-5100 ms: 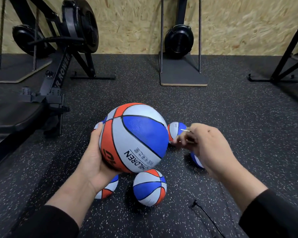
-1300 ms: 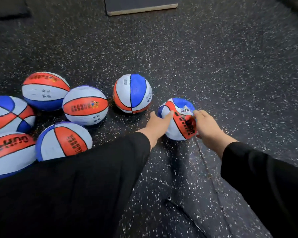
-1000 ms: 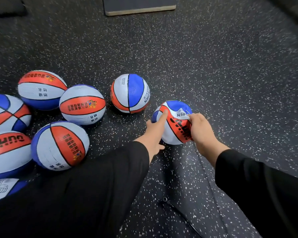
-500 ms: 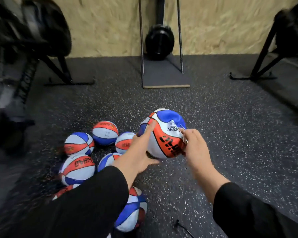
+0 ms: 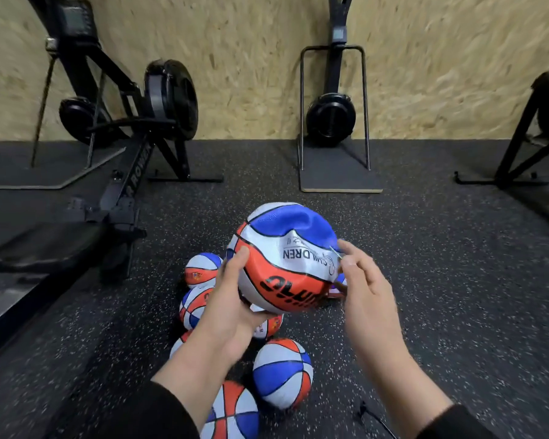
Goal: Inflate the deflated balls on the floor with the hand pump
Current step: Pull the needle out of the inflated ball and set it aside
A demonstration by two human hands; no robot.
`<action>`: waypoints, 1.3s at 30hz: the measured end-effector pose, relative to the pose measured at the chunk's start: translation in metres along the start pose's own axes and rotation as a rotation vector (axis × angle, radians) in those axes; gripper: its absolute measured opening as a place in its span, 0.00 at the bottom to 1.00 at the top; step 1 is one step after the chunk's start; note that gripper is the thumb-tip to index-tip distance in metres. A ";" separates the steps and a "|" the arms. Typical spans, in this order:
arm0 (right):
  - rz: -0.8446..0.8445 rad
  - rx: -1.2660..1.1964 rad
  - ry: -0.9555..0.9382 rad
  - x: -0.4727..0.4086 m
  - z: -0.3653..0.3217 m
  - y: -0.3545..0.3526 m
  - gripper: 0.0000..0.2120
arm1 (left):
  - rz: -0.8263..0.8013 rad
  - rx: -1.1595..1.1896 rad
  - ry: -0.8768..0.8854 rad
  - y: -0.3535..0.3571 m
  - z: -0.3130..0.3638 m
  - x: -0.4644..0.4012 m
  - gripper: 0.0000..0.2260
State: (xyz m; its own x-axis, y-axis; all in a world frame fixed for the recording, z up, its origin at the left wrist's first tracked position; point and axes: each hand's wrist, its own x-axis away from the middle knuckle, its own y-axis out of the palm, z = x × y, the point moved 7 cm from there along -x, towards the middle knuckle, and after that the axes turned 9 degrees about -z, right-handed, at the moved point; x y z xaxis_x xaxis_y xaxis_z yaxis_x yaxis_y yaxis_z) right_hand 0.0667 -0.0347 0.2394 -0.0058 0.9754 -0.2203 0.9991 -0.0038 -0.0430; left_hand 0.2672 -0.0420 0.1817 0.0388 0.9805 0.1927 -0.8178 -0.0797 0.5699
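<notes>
black rowing machine stands at far left. near centre, the left hand cups a dented red, white and blue ball from below, fingers curled on it, above other balls on the speckled floor. the right hand pinches a thin needle at the ball's right side.

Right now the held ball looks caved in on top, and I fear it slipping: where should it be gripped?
Cup the deflated ball from below-left on its firm orange panel, as the left hand does; the dented blue top gives nothing solid.
</notes>
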 end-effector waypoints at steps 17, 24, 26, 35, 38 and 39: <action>-0.136 -0.158 0.122 -0.041 0.030 0.022 0.14 | 0.094 -0.327 0.330 -0.014 0.023 -0.013 0.48; -0.156 -0.319 0.102 -0.047 0.026 0.017 0.17 | 0.088 -0.647 0.472 -0.011 0.023 -0.021 0.51; -0.145 -0.357 0.101 -0.049 0.027 0.012 0.21 | 0.065 -0.703 0.494 -0.009 0.021 -0.022 0.52; -0.198 -0.460 0.079 -0.049 0.023 0.007 0.20 | -0.060 -0.754 0.419 0.007 0.013 -0.013 0.54; -0.136 -0.379 0.025 -0.051 0.032 -0.003 0.15 | -0.130 -0.546 0.342 0.008 0.011 -0.014 0.48; -0.130 -0.333 0.001 -0.051 0.032 -0.004 0.15 | -0.120 -0.465 0.301 0.008 0.010 -0.014 0.48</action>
State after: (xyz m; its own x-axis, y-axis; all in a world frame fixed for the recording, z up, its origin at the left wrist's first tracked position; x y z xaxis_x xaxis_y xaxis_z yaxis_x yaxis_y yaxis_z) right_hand 0.0616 -0.0919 0.2197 -0.1342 0.9632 -0.2330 0.9492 0.1925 0.2491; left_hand 0.2657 -0.0585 0.1921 0.0375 0.9913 -0.1264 -0.9873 0.0563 0.1488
